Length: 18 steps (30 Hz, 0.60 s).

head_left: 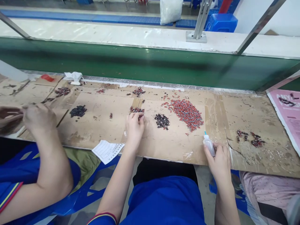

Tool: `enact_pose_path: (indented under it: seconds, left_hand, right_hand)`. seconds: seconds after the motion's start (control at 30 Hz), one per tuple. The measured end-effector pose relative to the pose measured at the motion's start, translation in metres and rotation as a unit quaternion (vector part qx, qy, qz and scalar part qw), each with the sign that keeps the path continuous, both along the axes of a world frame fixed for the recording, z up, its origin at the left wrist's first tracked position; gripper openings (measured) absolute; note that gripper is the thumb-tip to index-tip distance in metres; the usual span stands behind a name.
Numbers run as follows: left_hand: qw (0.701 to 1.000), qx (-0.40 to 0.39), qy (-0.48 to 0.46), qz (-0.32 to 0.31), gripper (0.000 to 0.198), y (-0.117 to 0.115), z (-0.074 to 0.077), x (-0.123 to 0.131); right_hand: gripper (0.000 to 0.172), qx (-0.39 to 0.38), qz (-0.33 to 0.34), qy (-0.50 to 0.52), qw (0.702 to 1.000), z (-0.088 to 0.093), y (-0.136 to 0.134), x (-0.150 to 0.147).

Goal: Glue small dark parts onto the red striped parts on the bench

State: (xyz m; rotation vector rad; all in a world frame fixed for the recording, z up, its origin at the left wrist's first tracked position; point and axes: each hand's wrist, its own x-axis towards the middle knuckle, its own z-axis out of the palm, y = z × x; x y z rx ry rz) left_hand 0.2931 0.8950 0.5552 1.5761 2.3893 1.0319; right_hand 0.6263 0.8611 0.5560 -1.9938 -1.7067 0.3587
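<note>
Left hand (134,127): palm down near the middle of the table (100,125); fingers (138,116) curled onto the small mixed pile (136,109), touching the pieces. Grip on any 1 piece not discernible.
Right hand (219,160): at the near edge, right of centre; fingers clenched around the squeeze bottle (208,144).
Squeeze bottle: clear body, teal tip pointing up and slightly toward the far edge; lower part inside the right hand, just near-side of the red pile (187,114).
Small mixed pile: red and dark pieces on a tape strip, directly under the left fingertips.
Dark pile (162,121): between the left hand and the red pile, near both, touching neither.
Red pile: largest heap, right of centre, stretched diagonally from far-left to near-right; strays around its rim.
Black pile (78,111): left of centre, well apart from the left hand.
Far-edge heap (138,91): small, red and dark, beyond the small mixed pile.
Right cluster (250,137): a few loose dark-red pieces toward the right end.
Paper slip (107,151): overhanging the near edge, just left of the left forearm.
Pink sheet (287,115): on the right end, partly out of frame.
Table surface: brown cardboard, taped, torn near the right cluster.
Co-worker's hand (38,118): at the left end, fingers drawn together; contents too blurred to tell.
Green belt (140,64): along the far edge.
</note>
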Motion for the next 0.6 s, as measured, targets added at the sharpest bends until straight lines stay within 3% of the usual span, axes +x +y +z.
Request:
enact_pose_path:
  seconds: [0.13,0.2,0.37,0.43,0.5,0.57,0.6]
  left_hand:
    - [0.986,-0.032,-0.009,0.163,0.021,-0.002,0.006,-0.042]
    - [0.974,-0.036,-0.013,0.223,0.023,-0.004,0.007,-0.065]
    - [0.974,-0.067,-0.031,0.215,0.009,-0.003,0.009,-0.099]
    - [0.980,-0.069,-0.038,0.185,0.012,0.000,0.013,-0.093]
    - [0.988,-0.055,-0.045,0.138,0.016,0.005,0.017,-0.066]
    - [0.996,-0.026,-0.061,0.057,0.018,0.014,0.020,-0.017]
    - [0.996,0.016,-0.085,-0.038,0.017,0.019,0.021,0.014]
  right_hand:
    - [0.069,-0.020,-0.080,0.086,0.993,0.004,-0.004,0.006]
    - [0.066,0.006,-0.114,0.147,0.983,0.005,-0.005,0.008]
    - [0.057,0.116,-0.153,0.262,0.946,0.004,-0.007,0.006]
    - [0.056,0.134,-0.175,0.286,0.932,0.005,-0.008,0.005]
    - [0.053,0.151,-0.191,0.309,0.919,0.008,-0.010,0.004]
    - [0.048,0.189,-0.201,0.328,0.904,0.013,-0.011,0.002]
    - [0.045,0.213,-0.204,0.335,0.895,0.015,-0.011,0.002]
